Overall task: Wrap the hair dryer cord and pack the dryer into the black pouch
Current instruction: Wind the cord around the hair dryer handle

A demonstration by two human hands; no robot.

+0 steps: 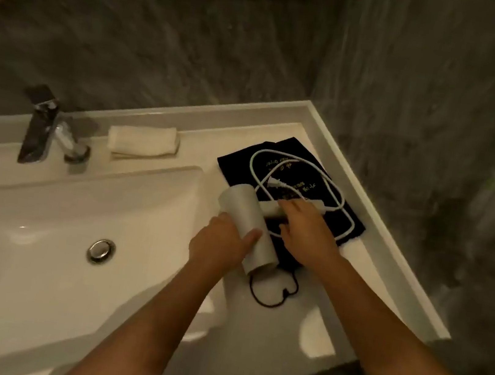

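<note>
A white hair dryer (244,211) lies across the left edge of the black pouch (289,158), which is flat on the counter with gold lettering. My left hand (220,242) grips the dryer's barrel from the left. My right hand (307,228) rests on the dryer's folded handle, its fingers around it. The white cord (254,164) lies in loose loops on the pouch, with its plug (274,183) in the middle. The pouch's black drawstring (271,300) trails in a loop on the counter near me.
A white sink basin (37,252) with a metal drain (101,250) lies to the left. A chrome faucet (52,129) and a folded white towel (143,141) stand at the back. The counter's raised rim (365,205) and a dark marble wall bound the right side.
</note>
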